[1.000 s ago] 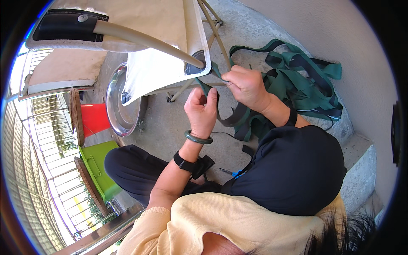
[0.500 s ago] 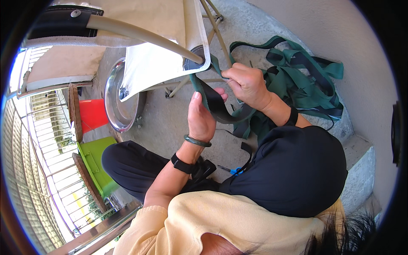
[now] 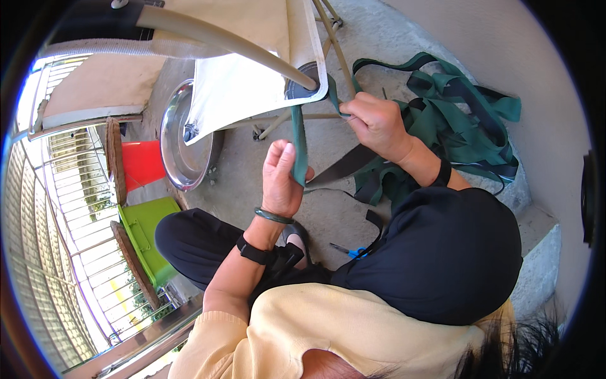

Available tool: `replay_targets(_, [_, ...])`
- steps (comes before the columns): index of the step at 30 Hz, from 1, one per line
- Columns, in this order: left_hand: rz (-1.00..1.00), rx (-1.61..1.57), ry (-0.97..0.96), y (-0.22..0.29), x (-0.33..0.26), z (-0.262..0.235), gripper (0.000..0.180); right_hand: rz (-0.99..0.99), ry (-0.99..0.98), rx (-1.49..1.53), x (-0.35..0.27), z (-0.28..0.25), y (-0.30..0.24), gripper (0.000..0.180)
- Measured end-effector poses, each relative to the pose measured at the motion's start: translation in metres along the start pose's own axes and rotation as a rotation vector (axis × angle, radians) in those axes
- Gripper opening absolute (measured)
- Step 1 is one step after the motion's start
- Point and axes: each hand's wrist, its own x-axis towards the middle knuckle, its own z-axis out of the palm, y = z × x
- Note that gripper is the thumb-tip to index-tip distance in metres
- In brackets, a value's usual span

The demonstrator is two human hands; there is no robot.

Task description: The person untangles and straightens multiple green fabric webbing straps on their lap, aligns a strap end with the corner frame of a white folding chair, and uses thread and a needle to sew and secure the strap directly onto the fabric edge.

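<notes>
Green strap (image 3: pixel 299 142) pinched by left hand (image 3: pixel 282 180), right hand (image 3: pixel 377 123) — strap end hidden

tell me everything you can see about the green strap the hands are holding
The green strap is a flat, dark green woven band, like webbing. It runs taut from the corner of the pale fabric chair seat, near the chair's tube frame, down into the left hand, which grips it. The right hand pinches it up near the seat corner. Beyond the right hand it trails toward a loose pile of similar green straps on the concrete floor.
</notes>
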Motion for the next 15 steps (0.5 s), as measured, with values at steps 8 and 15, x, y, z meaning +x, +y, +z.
replay_targets(8, [-0.126, -0.101, 0.006, 0.019, -0.013, 0.023, 0.02, 0.013, -0.005, 0.009, -0.001, 0.003, -0.001, 0.011])
replay_targets(15, [-0.142, 0.044, 0.145, 0.007, -0.007, 0.015, 0.018, 0.027, -0.008, 0.033, 0.001, 0.001, -0.002, 0.012])
